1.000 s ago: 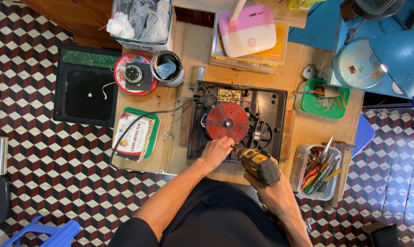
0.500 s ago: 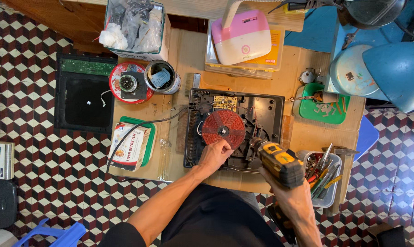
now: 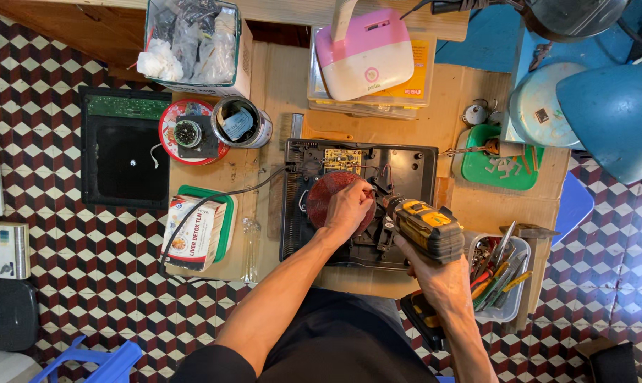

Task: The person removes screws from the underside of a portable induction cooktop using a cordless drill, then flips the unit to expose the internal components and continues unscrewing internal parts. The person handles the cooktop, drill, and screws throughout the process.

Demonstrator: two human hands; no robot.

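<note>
Head view: left hand (image 3: 348, 209) now lies flat, fingers spread, on the red coil disc (image 3: 324, 195) inside the opened black cooker base (image 3: 413, 167). Right hand (image 3: 445, 280), wrapped around the yellow drill (image 3: 424, 227), has swung the bit back in beside the disc, suggesting screw work resumes.

Our left hand (image 3: 348, 208) lies palm-down, fingers spread, forearm stretched forward; our right hand (image 3: 438, 273) is clenched in a firm grip, wrist cocked.
</note>
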